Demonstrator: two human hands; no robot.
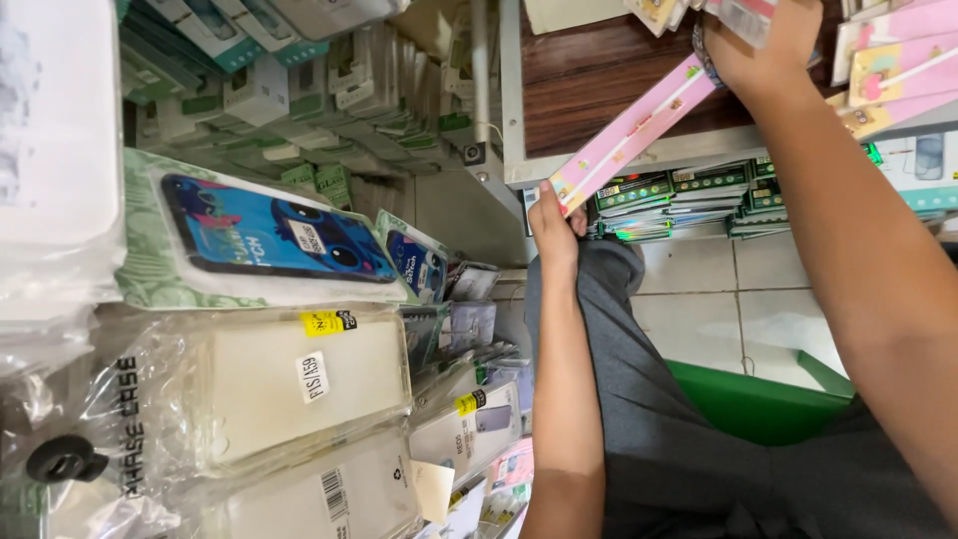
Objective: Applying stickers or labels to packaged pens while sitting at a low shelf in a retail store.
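Both hands' grip clasps pink strip pack (pixel 639 128) (long, flat) | left hand (pixel 555 228) low end | right hand (pixel 763 45) top

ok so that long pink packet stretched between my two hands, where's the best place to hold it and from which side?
Judging by its shape, grip the long pink packet near an end, pinching its flat faces from the edge. It is thin, narrow and probably floppy. The left hand already pinches the lower end; the right hand is at the upper end, its grip partly hidden among other packets.
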